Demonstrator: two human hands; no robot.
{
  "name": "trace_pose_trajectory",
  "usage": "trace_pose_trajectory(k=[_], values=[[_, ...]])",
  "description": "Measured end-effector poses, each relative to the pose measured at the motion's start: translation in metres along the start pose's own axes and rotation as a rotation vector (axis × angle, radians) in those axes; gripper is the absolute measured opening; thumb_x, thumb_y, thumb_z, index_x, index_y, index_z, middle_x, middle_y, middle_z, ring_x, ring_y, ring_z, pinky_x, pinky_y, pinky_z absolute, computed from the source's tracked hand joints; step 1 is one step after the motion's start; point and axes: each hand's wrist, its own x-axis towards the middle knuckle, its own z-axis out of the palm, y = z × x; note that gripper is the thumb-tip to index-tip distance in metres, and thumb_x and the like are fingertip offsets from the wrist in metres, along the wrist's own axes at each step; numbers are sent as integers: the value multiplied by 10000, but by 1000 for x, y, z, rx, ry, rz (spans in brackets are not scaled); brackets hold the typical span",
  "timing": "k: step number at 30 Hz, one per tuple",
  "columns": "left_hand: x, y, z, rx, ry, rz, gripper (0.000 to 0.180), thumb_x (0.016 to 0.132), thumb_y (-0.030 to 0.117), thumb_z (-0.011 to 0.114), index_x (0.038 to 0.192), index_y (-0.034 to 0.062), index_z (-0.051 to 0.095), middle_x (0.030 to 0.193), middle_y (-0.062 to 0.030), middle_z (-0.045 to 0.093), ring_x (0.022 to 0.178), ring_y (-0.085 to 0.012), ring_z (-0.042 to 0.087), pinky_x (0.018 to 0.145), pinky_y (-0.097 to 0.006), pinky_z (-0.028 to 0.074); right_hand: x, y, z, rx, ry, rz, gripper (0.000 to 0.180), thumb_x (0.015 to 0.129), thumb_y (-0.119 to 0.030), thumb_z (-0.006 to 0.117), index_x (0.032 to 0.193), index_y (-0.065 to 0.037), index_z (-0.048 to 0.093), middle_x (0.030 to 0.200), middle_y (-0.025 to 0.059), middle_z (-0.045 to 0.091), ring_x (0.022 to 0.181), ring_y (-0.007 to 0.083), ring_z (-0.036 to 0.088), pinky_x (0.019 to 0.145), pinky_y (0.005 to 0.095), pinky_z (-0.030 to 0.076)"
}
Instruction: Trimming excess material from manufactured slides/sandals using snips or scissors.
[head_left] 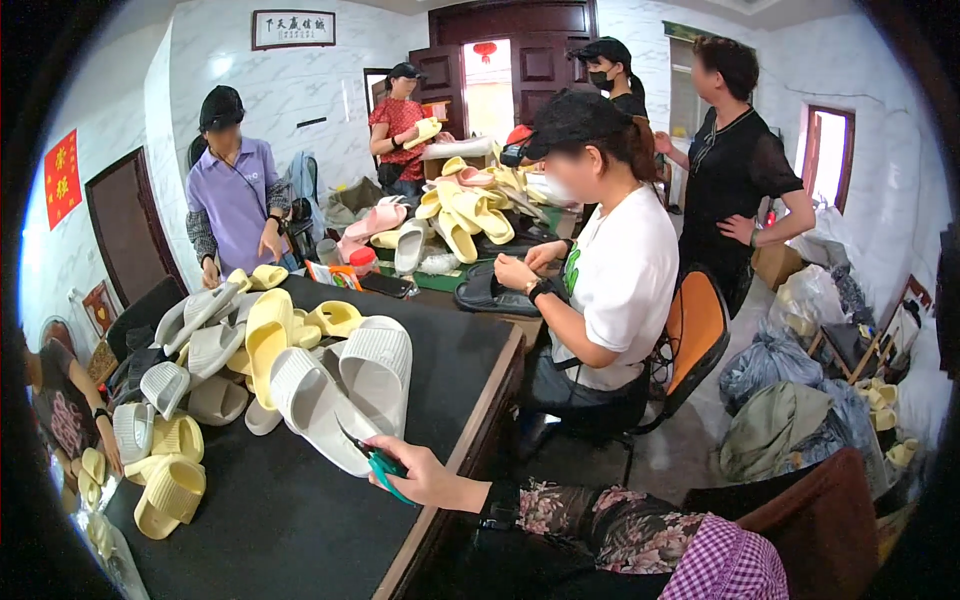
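Note:
Neither my left hand nor my right hand shows in the head view. A seated person in a floral sleeve reaches in from the lower right. That person's hand [425,478] holds green-handled scissors [380,465] against the edge of a pale grey slipper [320,405]. The slipper lies on a black table [300,520]. A second grey slipper [378,365] lies beside it. Yellow and grey slippers [215,345] are piled on the table's left half.
A person in a white shirt [615,280] sits on an orange chair [695,330], handling a dark slipper [490,295]. Behind is a second table heaped with slippers [460,205]. Several people stand around it. Stuffed bags [790,400] crowd the floor at right, and a brown chair [820,520] stands near.

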Motion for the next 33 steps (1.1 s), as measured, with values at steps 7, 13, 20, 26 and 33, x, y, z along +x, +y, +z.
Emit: trace_pose_trajectory(k=[7, 13, 20, 26, 33], values=[[-10, -13, 2, -92, 86, 139, 213, 891, 203, 576, 847, 1, 627, 778, -71, 646, 618, -184, 566, 552, -285, 460, 0, 9, 1, 15, 8, -9, 436, 878, -99, 637, 1261, 14, 461, 932, 52, 553, 842, 88, 530, 768, 243, 451], [-20, -22, 6, -161, 184, 228, 217, 892, 211, 576, 841, 5, 625, 775, -71, 645, 615, -190, 565, 552, -286, 460, 2, 8, 2, 5, -1, 0, 446, 875, -91, 641, 1268, 16, 458, 979, 58, 562, 877, 86, 536, 792, 236, 450], [-29, -39, 15, -225, 284, 353, 223, 893, 220, 577, 833, 10, 622, 772, -71, 643, 612, -197, 564, 551, -287, 460, -2, 5, -2, -2, -3, 1, 437, 876, -98, 644, 1253, 27, 461, 956, 57, 568, 840, 80, 545, 759, 237, 464], [-44, -38, 30, -159, 428, 422, 228, 893, 228, 578, 827, 14, 620, 770, -71, 642, 609, -203, 563, 551, -288, 460, 2, 5, 2, 90, -24, 4, 409, 859, -75, 646, 1227, 5, 486, 967, 88, 606, 872, 109, 595, 768, 265, 501], [-63, 41, 93, 382, 671, 364, 234, 894, 238, 579, 819, 19, 618, 766, -71, 640, 606, -211, 562, 550, -290, 461, 8, 8, 0, -473, 85, -154, 450, 804, -78, 686, 1207, 10, 506, 981, 109, 624, 826, 143, 613, 738, 295, 511]])
